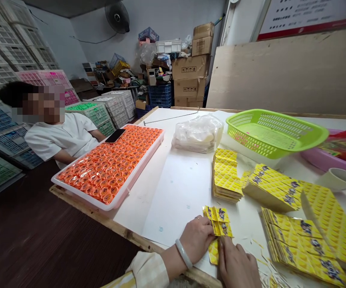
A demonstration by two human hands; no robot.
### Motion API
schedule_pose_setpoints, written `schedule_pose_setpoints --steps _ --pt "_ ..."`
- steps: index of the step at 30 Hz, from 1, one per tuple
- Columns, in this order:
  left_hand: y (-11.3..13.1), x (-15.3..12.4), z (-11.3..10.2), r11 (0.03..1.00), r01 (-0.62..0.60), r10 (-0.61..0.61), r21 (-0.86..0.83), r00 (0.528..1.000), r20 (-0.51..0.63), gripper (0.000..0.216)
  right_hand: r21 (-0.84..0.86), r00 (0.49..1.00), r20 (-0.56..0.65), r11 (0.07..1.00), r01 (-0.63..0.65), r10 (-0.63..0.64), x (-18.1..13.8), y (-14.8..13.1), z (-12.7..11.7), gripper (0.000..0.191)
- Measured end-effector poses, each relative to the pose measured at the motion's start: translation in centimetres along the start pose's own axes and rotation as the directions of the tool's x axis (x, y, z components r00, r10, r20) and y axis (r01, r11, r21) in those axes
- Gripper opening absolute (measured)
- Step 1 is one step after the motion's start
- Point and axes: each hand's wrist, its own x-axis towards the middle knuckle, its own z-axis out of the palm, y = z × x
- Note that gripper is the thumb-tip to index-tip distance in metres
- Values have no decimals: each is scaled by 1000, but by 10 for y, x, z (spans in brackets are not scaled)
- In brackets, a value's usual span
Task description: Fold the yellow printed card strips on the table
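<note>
A small yellow printed card sheet (219,224) lies on the white tabletop (179,188) near the front edge. My left hand (195,237), with a ring and a pale bangle on the wrist, pinches its left side with fingers closed. My right hand (237,264) grips the sheet's lower part from the right. Stacks of the same yellow cards (225,180) lie just beyond, and more fanned stacks (299,236) are at my right.
A white tray of several orange caps (110,164) with a black phone (115,135) on it sits at the left. A green basket (275,132), a clear plastic bag (198,134) and a white cup (339,178) stand further back. A person in white (59,136) sits left. Crates and boxes fill the background.
</note>
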Motion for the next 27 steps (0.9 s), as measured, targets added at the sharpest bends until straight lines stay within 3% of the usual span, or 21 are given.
schedule_pose_setpoints --steps 3,5,8,13,18,21,23,25,27 --pt "-2 -3 -16 983 15 -12 -181 1000 17 10 -59 996 81 998 -28 33 3 -8 -15 26" --pt "-2 -1 -32 958 37 -57 -286 997 -60 24 -70 993 113 997 -26 34 6 -13 -21 26" --pt "1 8 -46 975 6 -46 -222 984 -173 27 -90 998 65 996 2 3 4 -17 -21 29" --pt "-2 27 -32 998 48 -45 -40 996 77 27 -59 993 -42 992 108 -111 -7 2 -24 20" --pt "-11 35 -27 998 52 -46 -35 987 153 32 205 947 -240 942 267 -216 18 43 -54 34" --pt "-12 38 -33 998 58 -52 -28 979 196 29 224 929 -75 901 371 -363 50 47 -62 26" --pt "-12 38 -38 997 69 -60 -29 972 225 25 218 924 19 904 369 -382 67 42 -62 22" --pt "-11 35 -43 996 77 -64 -40 966 251 23 212 930 13 910 357 -368 74 37 -61 22" --pt "-9 28 -45 995 79 -64 -52 966 252 39 218 928 0 906 363 -372 71 39 -61 23"
